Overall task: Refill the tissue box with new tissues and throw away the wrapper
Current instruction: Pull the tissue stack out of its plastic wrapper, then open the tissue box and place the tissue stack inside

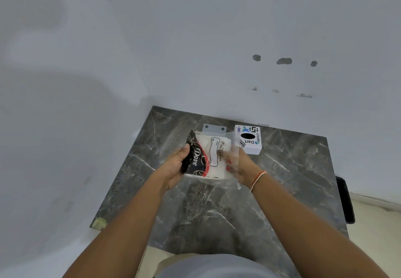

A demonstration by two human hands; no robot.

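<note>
Both hands (176, 165) gripping "Dove" tissue pack (207, 156) near "Dart"-labelled tissue box (249, 140).

Two hands, left hand (173, 169) and right hand (240, 167), sharing one tissue pack (208, 156), one tissue box (249, 139) sitting just behind the pack, one wristband (257, 180), three wall holes (283, 61) showing above.

Right hand (238, 167) blurred behind the clear plastic tissue wrapper (208, 156), right of centre; fine print illegible. Black tray (345, 199) partly hidden behind the dark marble tabletop (217, 217).
</note>
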